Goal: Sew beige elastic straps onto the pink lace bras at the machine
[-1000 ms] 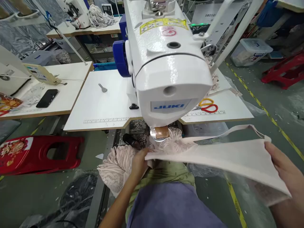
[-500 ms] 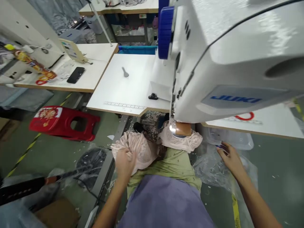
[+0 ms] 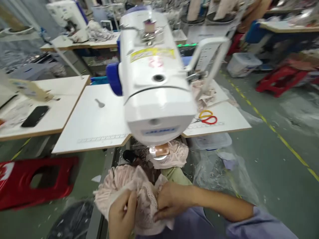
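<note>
A pale pink lace bra (image 3: pixel 146 199) is bunched in front of my lap. My left hand (image 3: pixel 122 210) pinches its edge between thumb and fingers. My right hand (image 3: pixel 171 197) is closed on the other side of the same bra, its fingers curled down into the lace. Just beyond, another pale pink lace piece (image 3: pixel 178 154) lies under the head of a white sewing machine (image 3: pixel 159 109), beside a brown plate (image 3: pixel 161 150). Gathered pink fabric (image 3: pixel 119 181) bulges out behind my left hand.
Scissors (image 3: pixel 208 119) with red and yellow handles lie on the white table (image 3: pixel 99 119) right of the machine; a grey spoon-shaped piece (image 3: pixel 100 103) lies left. A phone (image 3: pixel 35 116) rests on the neighbouring table. A red stool (image 3: pixel 22 179) stands left, a clear bin (image 3: pixel 213 141) right.
My right hand has come from beside the clear bin, where it held a small blue item, onto the bra. My left hand and the bra are nearer my body. The camera view has shifted.
</note>
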The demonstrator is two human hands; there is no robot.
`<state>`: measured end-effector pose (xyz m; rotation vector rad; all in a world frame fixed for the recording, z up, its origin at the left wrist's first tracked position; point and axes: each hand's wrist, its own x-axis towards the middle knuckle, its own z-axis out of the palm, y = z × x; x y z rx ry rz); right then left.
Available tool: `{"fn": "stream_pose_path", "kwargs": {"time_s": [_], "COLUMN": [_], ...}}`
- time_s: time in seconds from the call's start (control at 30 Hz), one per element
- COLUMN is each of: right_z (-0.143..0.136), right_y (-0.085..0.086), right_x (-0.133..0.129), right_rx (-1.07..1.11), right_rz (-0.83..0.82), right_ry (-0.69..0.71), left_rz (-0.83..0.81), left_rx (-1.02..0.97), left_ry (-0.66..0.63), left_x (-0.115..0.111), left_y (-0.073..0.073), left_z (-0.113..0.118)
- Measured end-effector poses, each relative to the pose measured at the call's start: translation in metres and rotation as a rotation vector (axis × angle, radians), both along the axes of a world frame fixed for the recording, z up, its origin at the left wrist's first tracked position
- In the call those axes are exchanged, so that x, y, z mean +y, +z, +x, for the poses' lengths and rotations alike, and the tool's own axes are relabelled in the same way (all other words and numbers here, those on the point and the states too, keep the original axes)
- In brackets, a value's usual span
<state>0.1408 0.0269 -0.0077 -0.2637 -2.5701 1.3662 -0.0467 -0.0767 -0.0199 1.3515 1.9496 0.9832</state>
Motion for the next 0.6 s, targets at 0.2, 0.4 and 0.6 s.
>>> {"fn": "stream_pose_path", "kwargs": {"time_s": [0.2,0.4,0.6], "right_z": [0.081,0.098,0.115], "right_y": [0.094,0.092,0.051], "right_x": [0.015,0.034,0.061], "right_rx": [-0.157,-0.150,-0.369], "right_rz": [-0.458,-0.677,-0.411], "right_ry": [-0.042,-0.125,-0.208], "left_rz": [-0.385,-0.431,-0.415], "left_rx": [-0.749,-0.955,-1.043], "left_ry": [-0.490,-0.484,-0.124], "left_x": [0.090,0.087,0.084], "left_y": [-0.006,-0.022,-0.044], "left_z": [0.069,0.100,0.088]}}
